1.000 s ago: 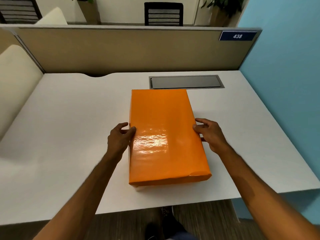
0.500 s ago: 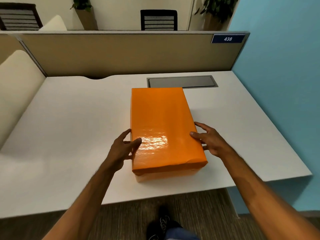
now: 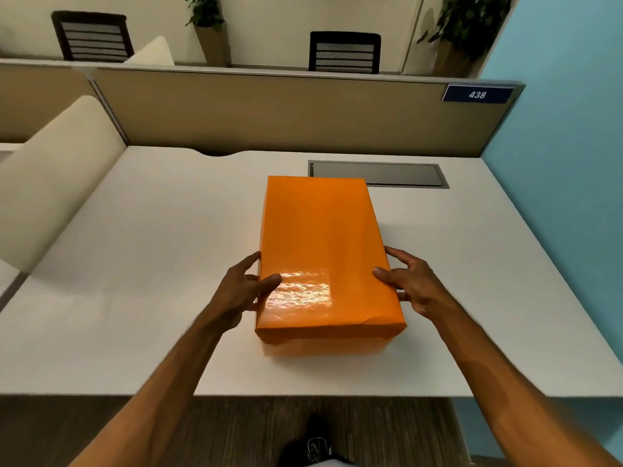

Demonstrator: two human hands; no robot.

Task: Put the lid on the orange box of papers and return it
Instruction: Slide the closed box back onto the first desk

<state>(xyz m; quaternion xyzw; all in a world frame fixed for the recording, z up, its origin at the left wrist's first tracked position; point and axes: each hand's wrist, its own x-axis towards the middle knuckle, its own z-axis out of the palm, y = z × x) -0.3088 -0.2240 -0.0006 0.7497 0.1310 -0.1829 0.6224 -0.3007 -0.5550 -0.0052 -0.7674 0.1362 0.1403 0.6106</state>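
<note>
The orange box (image 3: 320, 244) stands on the white desk (image 3: 135, 264) with its glossy orange lid fitted over it; a paler strip of the box's base shows under the lid at the near end. My left hand (image 3: 241, 291) grips the lid's left side, thumb on top. My right hand (image 3: 413, 284) grips the right side, thumb on top and fingers down the edge. The papers inside are hidden.
A grey cable hatch (image 3: 377, 173) is set in the desk behind the box. A tan partition (image 3: 269, 112) with a blue "438" plate (image 3: 477, 94) backs the desk. A blue wall (image 3: 566, 197) is on the right, a cream cushion (image 3: 50, 183) on the left.
The box sits farther from the desk's near edge than a second ago, pushed toward the partition. Both hands stay on its sides, now nearer its front end.
</note>
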